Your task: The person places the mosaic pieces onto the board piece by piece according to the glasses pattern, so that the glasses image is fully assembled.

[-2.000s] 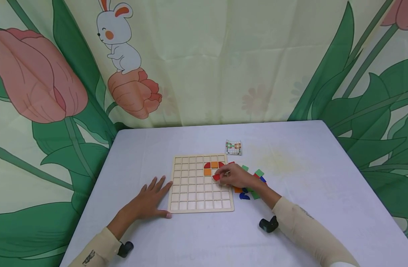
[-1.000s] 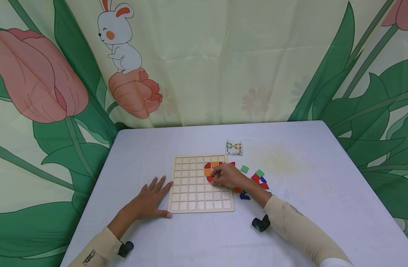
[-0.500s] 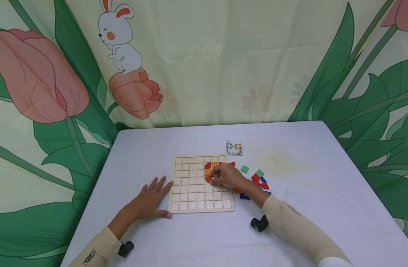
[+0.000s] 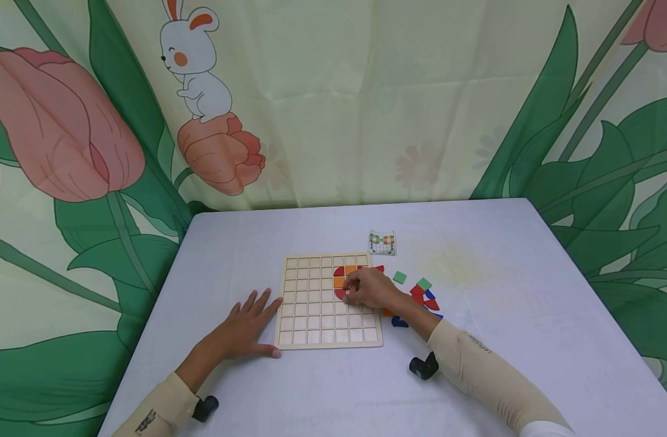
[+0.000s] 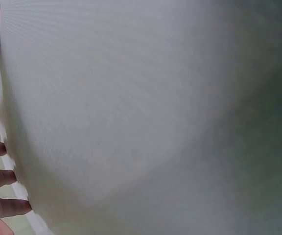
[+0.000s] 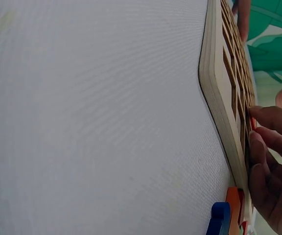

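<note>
A wooden grid board (image 4: 309,309) lies on the white table. My left hand (image 4: 246,331) is spread flat on the table, with thumb and index fingertip at the board's left edge. My right hand (image 4: 372,287) is over the board's right half, its thumb and fingers pinching a red round-edged tile (image 4: 340,294) at a cell. That tile sits just below an orange square tile (image 4: 339,282). Above are another red round-edged tile (image 4: 339,271) and a second orange square (image 4: 351,269). In the right wrist view, the fingertips bring the red piece (image 6: 253,122) right down to the grid.
Right of the board lie loose tiles: green squares (image 4: 424,283), red pieces (image 4: 417,291) and blue pieces (image 4: 400,321), partly hidden by the right forearm. A small pattern card (image 4: 382,242) lies beyond the board's far right corner. A printed curtain (image 4: 333,121) hangs behind the table.
The right hand has shifted slightly left and lowered the red tile into the cell under the orange square. Over the last second it barely moves. The left hand stays put.
</note>
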Demonstrator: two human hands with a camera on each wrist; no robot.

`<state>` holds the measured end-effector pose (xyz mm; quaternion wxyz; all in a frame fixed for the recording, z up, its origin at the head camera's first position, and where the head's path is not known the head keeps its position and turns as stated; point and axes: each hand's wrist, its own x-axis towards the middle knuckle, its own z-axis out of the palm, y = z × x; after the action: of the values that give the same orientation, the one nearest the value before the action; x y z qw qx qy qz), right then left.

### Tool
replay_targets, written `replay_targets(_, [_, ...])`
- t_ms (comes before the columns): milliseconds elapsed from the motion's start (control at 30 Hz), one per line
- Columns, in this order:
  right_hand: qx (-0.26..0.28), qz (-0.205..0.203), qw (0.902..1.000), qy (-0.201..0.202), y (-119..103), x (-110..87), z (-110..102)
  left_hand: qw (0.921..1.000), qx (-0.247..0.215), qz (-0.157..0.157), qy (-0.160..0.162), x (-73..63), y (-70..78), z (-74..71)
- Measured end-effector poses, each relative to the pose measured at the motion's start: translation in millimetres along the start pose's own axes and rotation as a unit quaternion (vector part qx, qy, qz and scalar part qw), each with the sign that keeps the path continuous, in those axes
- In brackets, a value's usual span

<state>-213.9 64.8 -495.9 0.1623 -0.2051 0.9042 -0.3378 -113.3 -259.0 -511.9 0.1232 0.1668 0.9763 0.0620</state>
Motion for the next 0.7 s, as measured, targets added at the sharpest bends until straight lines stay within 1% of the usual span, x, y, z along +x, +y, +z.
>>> replay_targets(433, [-0.008,0.003,0.9999,-0.008,-1.6,-1.9,-1.6,1.0000,-0.005,-0.002,-0.005,-1.0,1.4,-2.5])
replay_targets(633, [0.013,-0.009,0.9997,-0.020,1.3,-3.8,-5.2,1.0000,-0.004,0.000,-0.003,-2.1,2.0,-3.7])
replay_targets(700, [0.024,-0.020,0.9992,-0.025,4.5,-4.7,-6.6,1.0000,-0.006,0.000,-0.003,-2.6,2.1,-4.2])
